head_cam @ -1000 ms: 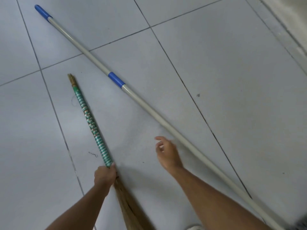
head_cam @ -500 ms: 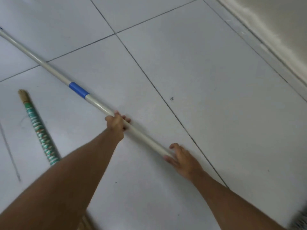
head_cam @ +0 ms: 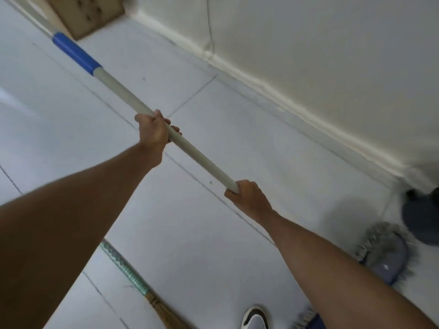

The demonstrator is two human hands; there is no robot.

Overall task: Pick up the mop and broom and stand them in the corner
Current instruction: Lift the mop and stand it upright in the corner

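The mop's long white pole (head_cam: 199,155), with a blue band (head_cam: 76,54) near the top left, is raised off the tiled floor. My left hand (head_cam: 154,131) is closed around the pole at mid-frame. My right hand (head_cam: 249,197) grips it lower down, to the right. The mop's grey fringed head with a blue-grey pad (head_cam: 384,252) shows at the lower right, partly behind my right forearm. The broom (head_cam: 133,279) lies on the floor at the bottom, its handle wrapped in green and white and its straw bristles running out of frame.
A cream wall with a skirting board (head_cam: 297,108) runs diagonally along the right. A brown cardboard box (head_cam: 88,13) sits at the top left by the wall. A dark round object (head_cam: 420,217) stands at the right edge. My shoe (head_cam: 255,318) is at the bottom.
Both hands have lifted the mop pole off the floor. The view has swung toward the wall, bringing the box, the mop head and my shoe into sight. The broom stays on the floor.
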